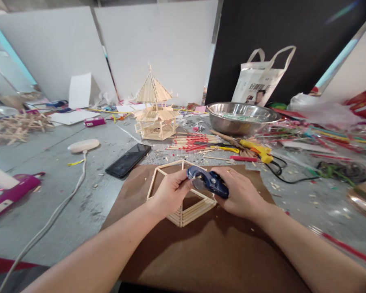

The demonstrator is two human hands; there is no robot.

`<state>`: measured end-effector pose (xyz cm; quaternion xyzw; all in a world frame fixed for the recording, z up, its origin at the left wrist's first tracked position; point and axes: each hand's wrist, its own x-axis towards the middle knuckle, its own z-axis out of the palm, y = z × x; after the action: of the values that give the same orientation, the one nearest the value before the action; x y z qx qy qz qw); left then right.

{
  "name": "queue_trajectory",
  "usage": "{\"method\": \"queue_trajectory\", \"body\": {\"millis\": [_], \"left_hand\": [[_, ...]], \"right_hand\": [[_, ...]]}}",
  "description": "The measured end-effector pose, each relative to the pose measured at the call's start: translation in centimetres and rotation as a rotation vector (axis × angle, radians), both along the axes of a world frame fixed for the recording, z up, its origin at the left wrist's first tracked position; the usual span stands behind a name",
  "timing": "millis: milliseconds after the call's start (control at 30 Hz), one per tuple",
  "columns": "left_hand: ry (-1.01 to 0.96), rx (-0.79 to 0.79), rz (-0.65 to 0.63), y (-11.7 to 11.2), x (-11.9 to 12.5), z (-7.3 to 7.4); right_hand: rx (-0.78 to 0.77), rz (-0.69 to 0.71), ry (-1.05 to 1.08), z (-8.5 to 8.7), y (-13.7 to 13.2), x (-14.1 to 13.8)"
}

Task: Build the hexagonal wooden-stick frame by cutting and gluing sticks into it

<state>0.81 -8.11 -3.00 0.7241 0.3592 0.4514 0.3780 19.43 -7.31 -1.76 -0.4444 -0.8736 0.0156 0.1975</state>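
Observation:
My right hand (242, 191) is wrapped round a dark blue hand tool (212, 183); it looks like a small cutter, though its kind is not certain. At the tool's left end, my left hand (171, 191) has thumb and fingers pinched together. A small pale bit shows by those fingertips, but what they hold is mostly hidden. Below both hands lies a polygonal frame (198, 211) of stacked pale wooden sticks, partly covered by the left hand. It rests on a brown sheet (183, 256).
A pagoda-like stick model (155, 106) stands behind, near red-tipped sticks (189, 140) and a metal bowl (242, 118). A yellow glue gun (258, 149) with a black cord lies right. On the left are a phone (128, 160), a white corded device (83, 145) and piled sticks (16, 127).

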Motion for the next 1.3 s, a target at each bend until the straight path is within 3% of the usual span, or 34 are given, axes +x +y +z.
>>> {"method": "queue_trajectory", "body": {"millis": [1300], "left_hand": [[-0.026, -0.105, 0.006, -0.33, 0.12, -0.33]], "right_hand": [[-0.079, -0.03, -0.077, 0.56, -0.21, 0.09]]}}
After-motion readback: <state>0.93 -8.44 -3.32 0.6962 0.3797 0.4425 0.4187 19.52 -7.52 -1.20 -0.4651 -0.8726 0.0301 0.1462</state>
